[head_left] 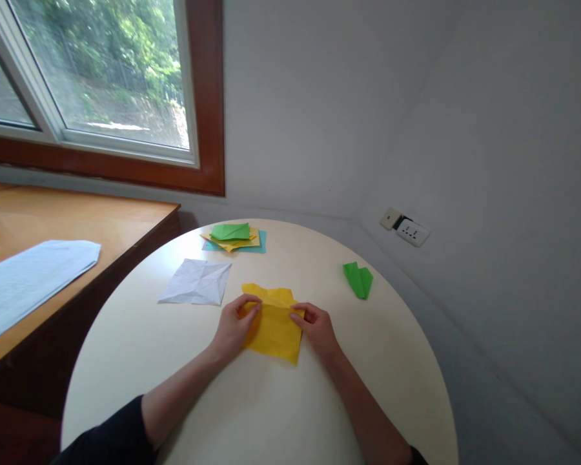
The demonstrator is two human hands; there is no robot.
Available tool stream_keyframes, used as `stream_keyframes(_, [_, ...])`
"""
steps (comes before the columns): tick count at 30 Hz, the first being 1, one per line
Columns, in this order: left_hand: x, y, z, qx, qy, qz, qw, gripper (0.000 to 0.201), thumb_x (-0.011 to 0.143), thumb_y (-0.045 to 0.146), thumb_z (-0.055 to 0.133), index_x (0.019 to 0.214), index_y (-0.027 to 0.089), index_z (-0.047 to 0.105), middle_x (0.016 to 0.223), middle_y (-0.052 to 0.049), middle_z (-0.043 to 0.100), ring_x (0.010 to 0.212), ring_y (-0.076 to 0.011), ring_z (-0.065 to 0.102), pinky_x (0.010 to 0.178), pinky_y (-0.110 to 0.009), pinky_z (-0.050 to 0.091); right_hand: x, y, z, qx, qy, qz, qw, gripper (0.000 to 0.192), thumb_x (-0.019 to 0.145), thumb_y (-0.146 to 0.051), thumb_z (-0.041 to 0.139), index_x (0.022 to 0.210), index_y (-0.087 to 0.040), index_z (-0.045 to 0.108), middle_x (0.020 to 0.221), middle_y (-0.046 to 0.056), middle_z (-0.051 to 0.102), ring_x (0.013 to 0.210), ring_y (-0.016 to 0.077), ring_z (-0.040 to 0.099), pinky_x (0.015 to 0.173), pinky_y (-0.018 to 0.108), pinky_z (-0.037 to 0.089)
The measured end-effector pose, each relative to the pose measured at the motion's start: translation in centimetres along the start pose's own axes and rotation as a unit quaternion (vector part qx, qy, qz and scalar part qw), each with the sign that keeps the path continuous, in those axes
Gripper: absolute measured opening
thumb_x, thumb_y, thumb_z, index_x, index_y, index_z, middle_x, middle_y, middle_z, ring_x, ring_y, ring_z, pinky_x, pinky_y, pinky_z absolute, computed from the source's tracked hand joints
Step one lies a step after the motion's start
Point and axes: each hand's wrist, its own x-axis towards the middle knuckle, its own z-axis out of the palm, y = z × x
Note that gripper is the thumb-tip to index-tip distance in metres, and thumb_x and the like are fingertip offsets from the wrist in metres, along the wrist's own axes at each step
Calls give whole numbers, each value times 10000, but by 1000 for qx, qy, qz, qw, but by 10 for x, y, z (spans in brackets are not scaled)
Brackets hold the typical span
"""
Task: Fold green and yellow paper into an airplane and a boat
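Note:
A yellow sheet of paper (274, 332) is in front of me above the round white table, with a crease running across its upper part and an uneven far edge. My left hand (235, 326) pinches its left side near that crease, thumb against fingers. On the opposite side my right hand (318, 328) pinches the right edge at about the same height. A creased white sheet of paper (196, 282) lies left of my left hand. Beyond my right hand sits a folded green paper (358, 280).
At the table's far side is a pile of folded papers, with a green one (230, 231) on top of yellow and blue sheets. A wooden desk (126, 213) with white papers (39, 278) stands at the left. A wall socket (413, 232) is at the right.

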Motion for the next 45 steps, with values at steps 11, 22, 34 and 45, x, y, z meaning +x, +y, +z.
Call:
stream_keyframes(11, [-2,3,0,-15,14,2,1000,155,725,319,591,774,176,623,823,-37,652,789,-182,599,719,-270,479,2,9,1,-2,9,-20,1000,414,514,-321,776,884,-180,654,815,40,710,751,193,657,719,335,523])
stream_keyframes(22, [-3,11,-1,-15,15,18,1000,162,724,337,586,747,179,609,787,-28,644,771,-177,596,701,-262,478,3,7,-1,-71,43,-56,995,325,519,-429,762,664,-169,631,524,-40,549,482,94,476,483,230,408])
stream_keyframes(34, [1,7,-3,18,59,41,997,259,725,353,573,920,196,638,952,-51,661,898,-195,581,814,-312,436,3,2,-1,-60,84,-53,993,370,497,-481,759,650,-173,624,550,-16,583,516,120,511,513,252,425])
stream_keyframes(45, [-4,14,-4,113,105,184,971,183,784,257,540,959,206,565,978,-63,577,955,-204,517,846,-346,426,5,3,-4,-51,147,-60,986,336,506,-434,758,659,-166,624,571,-18,577,530,116,500,530,255,429])
